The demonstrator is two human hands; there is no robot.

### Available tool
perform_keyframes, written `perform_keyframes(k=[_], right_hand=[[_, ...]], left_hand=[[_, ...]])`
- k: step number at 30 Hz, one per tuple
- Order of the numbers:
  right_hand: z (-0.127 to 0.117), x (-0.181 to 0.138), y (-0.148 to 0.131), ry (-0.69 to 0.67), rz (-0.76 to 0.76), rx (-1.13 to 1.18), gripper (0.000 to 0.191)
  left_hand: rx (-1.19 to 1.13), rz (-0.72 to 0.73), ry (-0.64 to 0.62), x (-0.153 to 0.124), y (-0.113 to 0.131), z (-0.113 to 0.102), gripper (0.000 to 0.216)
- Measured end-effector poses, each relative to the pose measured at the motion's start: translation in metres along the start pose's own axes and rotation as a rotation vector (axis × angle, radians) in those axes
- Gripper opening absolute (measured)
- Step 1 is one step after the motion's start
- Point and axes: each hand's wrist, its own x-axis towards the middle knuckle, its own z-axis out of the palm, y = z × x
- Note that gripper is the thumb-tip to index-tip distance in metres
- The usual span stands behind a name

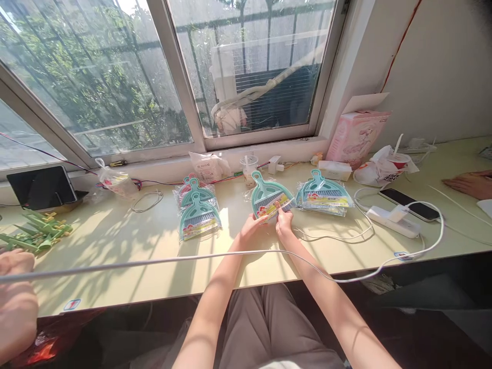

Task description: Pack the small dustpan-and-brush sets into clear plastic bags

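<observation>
Currently I have both hands closed on one dustpan (265, 191), pinched at its lower edge with the handle pointing away toward the window (253, 77). My left hand (249, 229) holds the lower left corner; my right hand (284, 221) presses its thumb on the label (273, 205), its other fingers mostly hidden from me. The dustpan sits above the table (149, 277), between two piles of similar ones: the left pile (199, 218) stands a little apart, the right pile (325, 193) just beside it. Behind it I see a cup (249, 168). Farther right lie a power strip (394, 221) and a phone (409, 204); a white cable (161, 261) crosses over my forearms. Another person's hand (17, 302) rests at far left, near green pieces (42, 230).
</observation>
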Motion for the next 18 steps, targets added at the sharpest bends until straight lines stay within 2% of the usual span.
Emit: perform_keyframes(k=[5, 9, 12, 15, 18], right_hand=[[0.002, -0.003, -0.003, 0.028, 0.031, 0.031, 0.055], [0.002, -0.002, -0.004, -0.015, -0.005, 0.05, 0.057], [0.003, -0.002, -0.002, -0.022, 0.005, 0.014, 0.056], [0.006, 0.0, -0.003, -0.098, 0.092, -0.028, 0.054], [0.008, 0.002, -0.01, -0.257, 0.157, -0.056, 0.051]], left_hand=[[0.034, -0.01, -0.058, -0.005, -0.002, -0.004, 0.053], [0.011, 0.067, 0.066, -0.004, -0.003, -0.006, 0.054], [-0.015, 0.127, 0.107, -0.002, -0.005, -0.007, 0.07], [-0.046, 0.108, 0.112, 0.001, -0.004, -0.01, 0.072], [-0.063, 0.094, 0.224, 0.005, 0.003, -0.019, 0.052]])
